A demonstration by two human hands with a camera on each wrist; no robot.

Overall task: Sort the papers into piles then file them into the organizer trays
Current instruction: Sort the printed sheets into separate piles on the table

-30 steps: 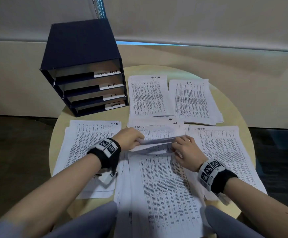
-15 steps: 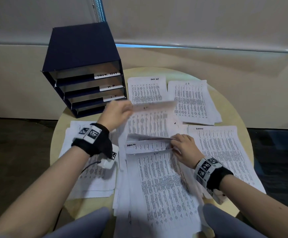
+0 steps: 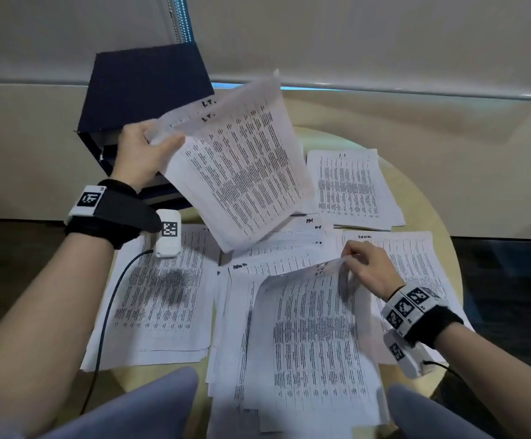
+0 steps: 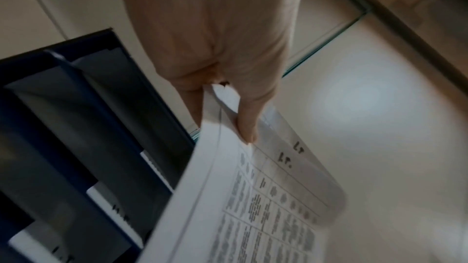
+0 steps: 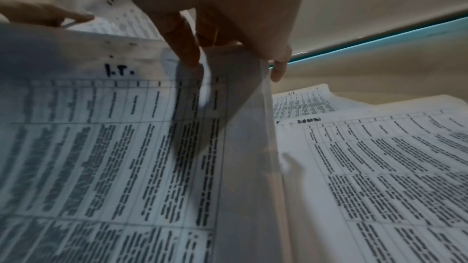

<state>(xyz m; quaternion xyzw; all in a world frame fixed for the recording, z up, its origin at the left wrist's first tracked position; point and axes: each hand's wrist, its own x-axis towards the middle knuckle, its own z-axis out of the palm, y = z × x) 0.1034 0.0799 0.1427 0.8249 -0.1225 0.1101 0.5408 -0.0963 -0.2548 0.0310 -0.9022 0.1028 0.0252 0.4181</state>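
held sheets: two white printed sheets point(image 3: 238, 166), dense table text, "I.T." handwritten at top on both; lifted off the table, in front of the organizer
held sheets axis: long axis tilted, header end up-left at the hand, bottom edge hangs down-right over the middle pile
left hand: left hand point(image 3: 140, 153) pinches the header corner of the held sheets, thumb on the front, fingers behind
lifted page: top page point(image 3: 308, 337) of the near centre pile, "I.T." at top, its top right corner curled up off the pile, rest lying flat, long axis running away from the person
right hand: right hand point(image 3: 368, 267) pinches that raised corner between thumb and fingers
hands: well apart, each on its own paper
organizer: dark blue tray organizer point(image 3: 146, 90), back left of table, open slots with white labels face the person; label text mostly hidden by the held sheets
piles: I.T. pile point(image 3: 352, 185) back right; pile point(image 3: 416, 264) at right with a header I can't read for sure; pile point(image 3: 162, 296) at left
surface: round light wood table point(image 3: 429, 210), mostly covered by paper
room: beige wall, roller blind above, dark floor
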